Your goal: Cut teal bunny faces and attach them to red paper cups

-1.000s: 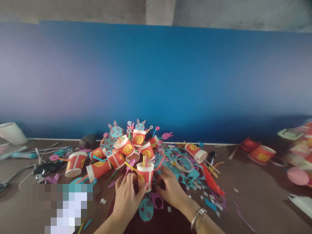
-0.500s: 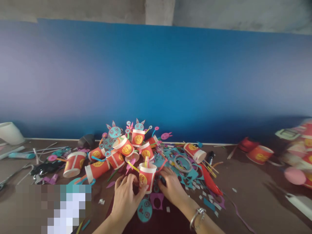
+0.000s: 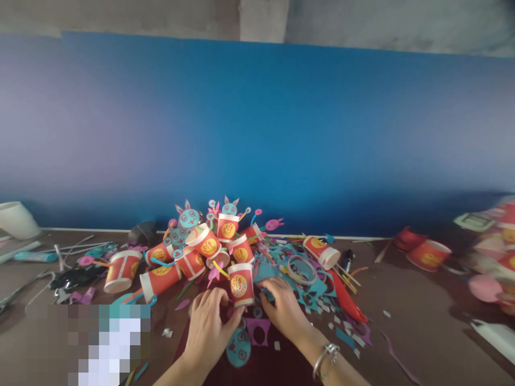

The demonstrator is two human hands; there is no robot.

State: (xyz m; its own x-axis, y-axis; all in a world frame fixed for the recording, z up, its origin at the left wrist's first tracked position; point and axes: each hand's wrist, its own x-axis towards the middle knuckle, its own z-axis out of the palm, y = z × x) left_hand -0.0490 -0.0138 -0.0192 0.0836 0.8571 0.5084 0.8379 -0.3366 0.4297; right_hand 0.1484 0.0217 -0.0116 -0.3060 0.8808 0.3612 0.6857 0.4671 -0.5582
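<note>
A red-and-white paper cup [image 3: 241, 285] with a yellow emblem stands in front of me, leaning slightly. A yellow straw with a pink paper cutout [image 3: 213, 274] sticks out from its left side. My left hand [image 3: 211, 321] holds the cup low, with the thumb at its base; the other fingertips are partly hidden. Close by on the cup's right, my right hand [image 3: 281, 308] has bent fingers apart from the thumb and nothing visible between them. Below the cup lie a blue paper face [image 3: 238, 347] and a purple paper piece with a round hole [image 3: 263, 324].
Behind is a pile of decorated cups [image 3: 209, 244] with straws and rabbit faces. Blue paper scraps and a tape roll [image 3: 302, 269] lie to the right, near a red pointed object [image 3: 349, 297]. Another cup [image 3: 123, 271] and scissors [image 3: 24, 292] are on the left.
The cup has turned and tipped, so its emblem now faces me and its opening and inner straws no longer show. Both hands stay close to it.
</note>
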